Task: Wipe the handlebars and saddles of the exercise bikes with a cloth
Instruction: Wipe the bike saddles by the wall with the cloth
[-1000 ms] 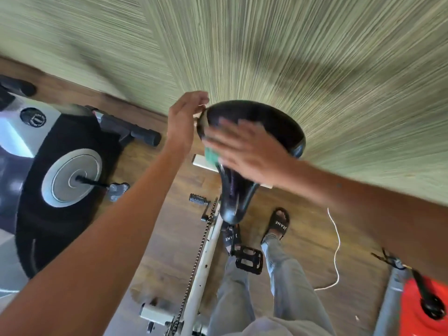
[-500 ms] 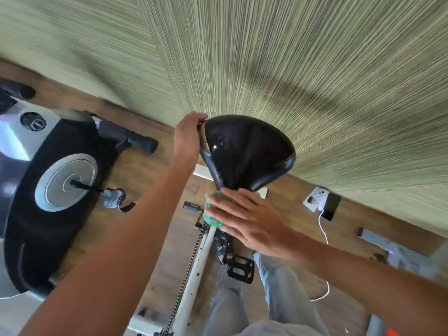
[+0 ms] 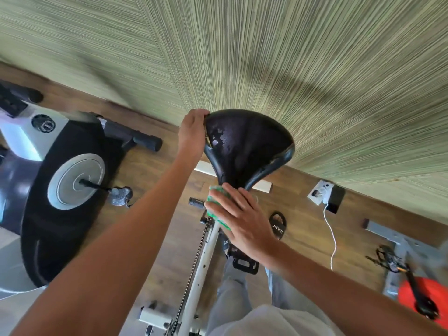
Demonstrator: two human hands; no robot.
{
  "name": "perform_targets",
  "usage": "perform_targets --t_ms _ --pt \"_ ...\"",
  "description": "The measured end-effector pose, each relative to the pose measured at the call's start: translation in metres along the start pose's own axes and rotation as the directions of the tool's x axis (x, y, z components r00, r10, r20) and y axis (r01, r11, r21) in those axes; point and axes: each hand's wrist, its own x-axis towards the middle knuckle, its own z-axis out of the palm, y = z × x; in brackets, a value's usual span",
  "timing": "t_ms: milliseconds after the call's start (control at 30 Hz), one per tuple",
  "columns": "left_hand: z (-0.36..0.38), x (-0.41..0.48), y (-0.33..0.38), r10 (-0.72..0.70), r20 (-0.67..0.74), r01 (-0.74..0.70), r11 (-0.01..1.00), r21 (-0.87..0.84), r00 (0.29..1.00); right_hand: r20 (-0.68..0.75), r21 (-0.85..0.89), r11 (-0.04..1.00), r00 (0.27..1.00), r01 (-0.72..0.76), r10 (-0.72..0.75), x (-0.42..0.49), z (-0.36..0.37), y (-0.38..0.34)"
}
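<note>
A black bike saddle (image 3: pixel 247 144) stands in the middle of the view on a white bike frame (image 3: pixel 201 267), its wide rear toward the wall. My left hand (image 3: pixel 192 134) grips the saddle's left rear edge, fingers curled round it. My right hand (image 3: pixel 242 221) lies with straight fingers on a green cloth (image 3: pixel 214 208), pressing it onto the saddle's narrow nose. Worn patches show on the saddle's top. Most of the cloth is hidden under my palm.
A black and silver exercise bike (image 3: pixel 60 180) stands at the left with a pedal (image 3: pixel 120 195) pointing my way. A green striped wall (image 3: pixel 266 57) lies behind. On the wooden floor are a socket and white cable (image 3: pixel 329 226). A red bike part (image 3: pixel 421 301) sits at right.
My right hand slid the green cloth from the saddle's wide top down to its nose. The left hand kept its grip on the rear edge. The view swung slightly.
</note>
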Motion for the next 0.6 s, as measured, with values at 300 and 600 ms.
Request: perform_targets --t_ms 300,600 --pt "-0.016 -0.05 0.016 0.014 -0.152 -0.012 1.0 0.018 0.988 0.179 0.757 0.571 0.941 -0.318 0.286 0.028 -0.066 0.006" --pt "-0.046 -0.135 0.057 -0.025 -0.354 0.006 0.999 -0.054 0.935 0.64 0.672 -0.61 0.743 -0.419 0.196 0.084 -0.155 0.001"
